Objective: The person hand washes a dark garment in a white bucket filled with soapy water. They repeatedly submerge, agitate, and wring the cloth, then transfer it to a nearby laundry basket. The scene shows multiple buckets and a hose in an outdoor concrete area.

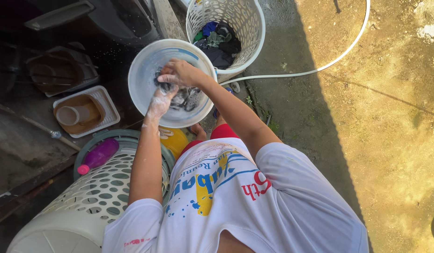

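A dark, wet, crumpled garment lies bunched inside a round white plastic basin on the ground, directly ahead of the person. The left hand, coated in suds, is closed on the cloth's near edge; the right hand clamps it from above, fingers curled. A perforated white laundry basket holding dark clothes touches the basin's far rim. A white hose crosses open, sunlit concrete to the right.
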